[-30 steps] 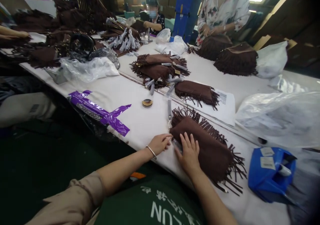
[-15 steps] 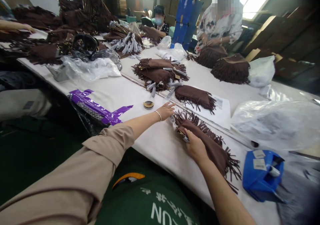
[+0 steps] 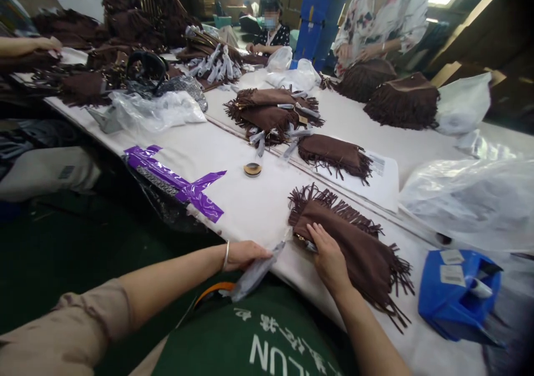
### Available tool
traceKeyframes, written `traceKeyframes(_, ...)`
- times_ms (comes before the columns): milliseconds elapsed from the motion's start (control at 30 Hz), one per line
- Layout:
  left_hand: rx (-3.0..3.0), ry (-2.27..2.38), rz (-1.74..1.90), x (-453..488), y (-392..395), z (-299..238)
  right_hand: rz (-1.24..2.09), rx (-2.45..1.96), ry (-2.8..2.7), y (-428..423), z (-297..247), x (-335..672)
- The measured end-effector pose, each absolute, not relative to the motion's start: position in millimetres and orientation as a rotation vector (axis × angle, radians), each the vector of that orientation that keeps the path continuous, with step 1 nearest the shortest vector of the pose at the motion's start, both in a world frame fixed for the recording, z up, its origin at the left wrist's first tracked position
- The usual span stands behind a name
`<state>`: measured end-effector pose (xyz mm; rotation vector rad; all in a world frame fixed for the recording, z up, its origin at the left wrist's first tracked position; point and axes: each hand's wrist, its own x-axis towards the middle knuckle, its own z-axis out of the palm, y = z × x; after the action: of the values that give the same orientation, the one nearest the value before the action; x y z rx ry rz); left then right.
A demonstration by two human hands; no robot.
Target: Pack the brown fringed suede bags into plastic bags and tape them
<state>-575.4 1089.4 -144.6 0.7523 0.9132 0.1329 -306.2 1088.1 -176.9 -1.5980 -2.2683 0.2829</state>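
A brown fringed suede bag [image 3: 354,242] lies on the white table [image 3: 250,209] in front of me. My right hand [image 3: 329,256] rests on its near left corner, fingers bent over the edge beside a small metal fitting. My left hand [image 3: 246,253] is at the table's near edge, closed on a grey wrapped strap [image 3: 256,270] that runs from the bag's corner down toward my lap.
More brown fringed bags [image 3: 334,153] and a stack with wrapped straps [image 3: 271,114] lie farther back. A small round tape roll [image 3: 252,169], purple tape strips [image 3: 175,178], clear plastic bags [image 3: 471,198] and a blue bag [image 3: 459,295] surround me. Other people work across the table.
My left hand reached out toward the tape roll, then came back to the near edge, now gripping the grey wrapped strap. My right hand stayed on the bag's corner.
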Motion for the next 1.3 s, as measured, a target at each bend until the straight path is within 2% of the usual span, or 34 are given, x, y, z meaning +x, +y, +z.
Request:
traceKeyframes(267,0.549,0.537,0.342,-484.1,1078.7,-149.4,0.653,-1.49,-2.132,1099.0,-157.7,-289.4)
traceKeyframes(433,0.656,0.697,0.493,-454.6,1074.7,-158.2,1.314,-1.444,-2.074,1105.3,-113.2,-264.0)
traceKeyframes(500,0.684,0.748,0.511,-452.4,1072.6,-159.9,1.437,-1.469,-1.928,1105.1,-90.1,-254.1)
traceKeyframes(633,0.65,0.836,0.439,-454.4,1065.9,-165.7,1.208,-1.594,-1.975,1092.3,-72.7,-258.6)
traceKeyframes(800,0.638,0.766,0.424,-460.6,1066.7,-173.7,0.637,-1.788,-2.458,1060.6,-123.1,-303.3)
traceKeyframes(933,0.642,0.729,0.416,-468.9,1074.3,-172.6,0.164,-1.895,-2.434,1053.3,-155.5,-319.7)
traceKeyframes(1133,0.668,0.776,0.508,-475.4,1070.0,-169.9,0.119,-1.73,-2.563,1072.3,-153.8,-301.9)
traceKeyframes(1300,0.572,0.784,0.559,-479.4,1063.4,-179.6,0.329,-1.716,-2.42,1098.5,-140.0,-284.0)
